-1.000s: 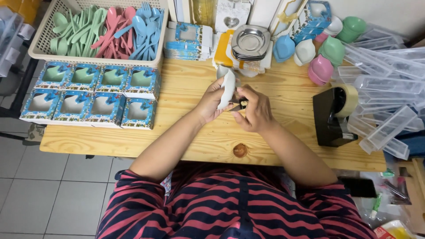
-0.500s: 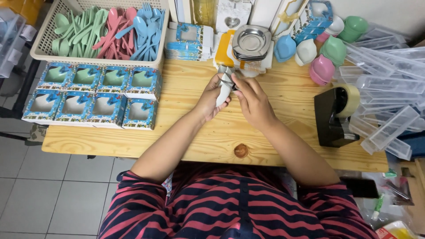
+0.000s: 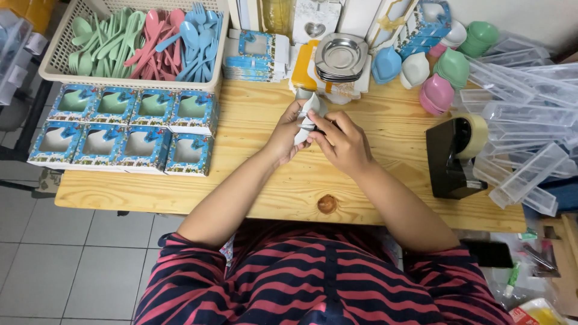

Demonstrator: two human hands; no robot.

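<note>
A small white piece (image 3: 312, 108), flat and pale, maybe thin plastic or folded card, is being held upright over the middle of the desk (image 3: 253, 138), toward its far edge. The left hand (image 3: 290, 129) is curling around it, fingers closed on its left side. The right hand (image 3: 338, 139) is pinching in from the other side, thumb and fingertips meeting at the piece; something dark is showing between the fingers, too small to identify.

Compared with a second ago, both hands are sitting slightly farther from the body, closer to the stack of metal dishes (image 3: 342, 57), and the piece is standing more upright between them. A judgement only: the handling is in the middle of a fold or fit, grip not released.

Around the hands: a black tape dispenser (image 3: 453, 153) is standing to the right, with clear plastic cases (image 3: 524, 126) piling beyond it. Blue window boxes (image 3: 123, 129) are sitting in two rows on the left. Behind them, a mesh basket (image 3: 60, 60) is holding green, pink and blue plastic cutlery. Pastel bowls (image 3: 445, 75) are crowding the far right corner of the desk.
</note>
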